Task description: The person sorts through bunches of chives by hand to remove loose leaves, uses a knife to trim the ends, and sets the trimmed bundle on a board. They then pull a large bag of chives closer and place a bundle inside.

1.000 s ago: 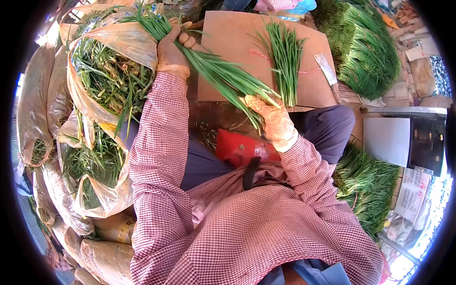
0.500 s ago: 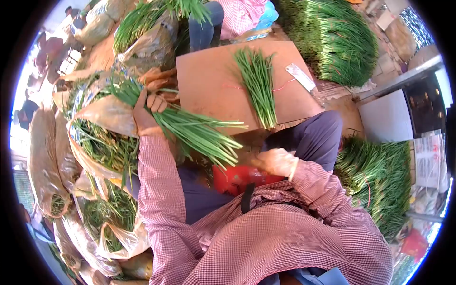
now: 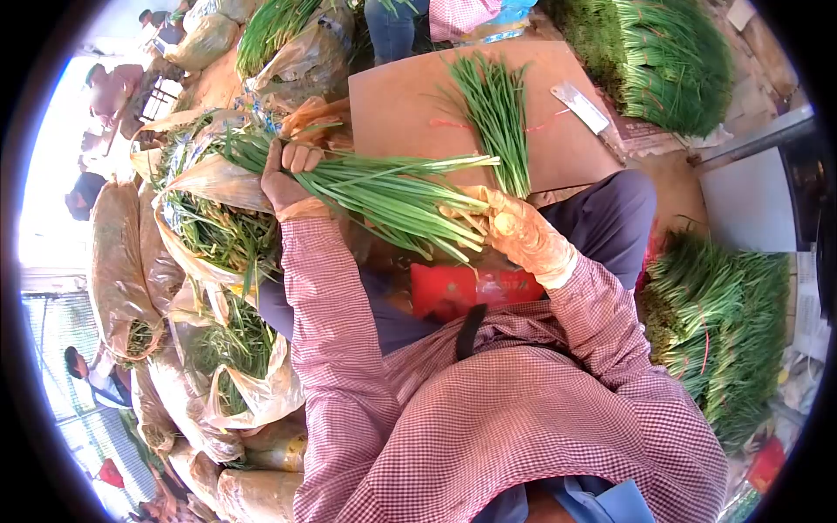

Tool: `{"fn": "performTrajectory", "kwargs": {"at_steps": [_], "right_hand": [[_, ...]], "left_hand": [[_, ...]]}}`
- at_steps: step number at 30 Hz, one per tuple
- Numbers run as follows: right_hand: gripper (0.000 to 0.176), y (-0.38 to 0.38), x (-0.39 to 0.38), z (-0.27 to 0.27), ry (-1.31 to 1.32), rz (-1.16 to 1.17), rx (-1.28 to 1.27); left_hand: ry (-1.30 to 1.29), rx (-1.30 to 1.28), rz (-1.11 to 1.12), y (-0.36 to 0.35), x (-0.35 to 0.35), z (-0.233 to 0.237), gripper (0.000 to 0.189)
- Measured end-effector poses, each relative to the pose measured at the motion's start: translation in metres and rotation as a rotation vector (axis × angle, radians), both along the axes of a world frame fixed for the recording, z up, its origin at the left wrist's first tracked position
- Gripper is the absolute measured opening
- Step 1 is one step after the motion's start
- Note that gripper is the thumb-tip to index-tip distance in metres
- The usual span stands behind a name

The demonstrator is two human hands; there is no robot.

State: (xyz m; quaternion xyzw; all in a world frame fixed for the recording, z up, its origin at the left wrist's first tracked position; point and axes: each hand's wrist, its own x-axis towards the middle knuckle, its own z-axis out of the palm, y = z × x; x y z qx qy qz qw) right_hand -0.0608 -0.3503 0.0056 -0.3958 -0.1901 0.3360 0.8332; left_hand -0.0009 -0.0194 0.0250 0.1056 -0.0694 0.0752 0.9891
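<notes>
My left hand [image 3: 292, 173] is closed round a loose bunch of garlic chives [image 3: 384, 187], gripping it near its leafy left end. The pale stem ends fan out to the right across my lap. At those ends is my right hand [image 3: 523, 234], in a thin yellowish glove, its fingers and thumb closed on some of the stems. Some of its fingertips are hidden among the stalks. Beyond, a second bunch of chives [image 3: 495, 122] lies on a brown board [image 3: 392, 122], across a red tie [image 3: 449, 124]. To its right rests a white, label-like strip [image 3: 580, 106].
Opened plastic bags of greens [image 3: 218, 218] crowd my left side. A large pile of tied chives [image 3: 671, 61] stands at the far right, another pile [image 3: 724, 322] nearer. A red packet [image 3: 471, 292] lies at my lap. Another person's leg [image 3: 397, 30] is behind the board.
My right hand has risen from my lap to the stem ends of the held bunch. The bunch now lies more level. The whole view has shifted slightly.
</notes>
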Motion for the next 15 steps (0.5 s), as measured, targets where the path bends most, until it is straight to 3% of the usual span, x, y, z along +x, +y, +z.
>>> {"fn": "performTrajectory", "kwargs": {"at_steps": [2, 5, 10, 13, 15], "right_hand": [[0.061, 0.001, 0.002, 0.004, -0.01, 0.007, 0.047], [0.059, 0.001, 0.0, 0.033, 0.017, 0.007, -0.124], [0.034, 0.025, -0.001, 0.035, 0.17, -0.168, -0.228], [0.026, 0.024, 0.002, 0.031, -0.019, -0.217, -0.393], [0.02, 0.015, 0.004, 0.003, -0.447, -0.27, -0.517]], "left_hand": [[-0.028, 0.027, 0.01, -0.002, 0.001, 0.004, 0.035], [-0.087, 0.081, 0.011, -0.009, -0.002, 0.006, 0.035], [-0.199, 0.232, -0.015, -0.019, -0.006, 0.018, 0.038], [-0.297, 0.196, -0.084, -0.027, -0.013, 0.03, 0.038], [-0.303, 0.247, 0.007, -0.022, -0.023, 0.038, 0.031]]}}
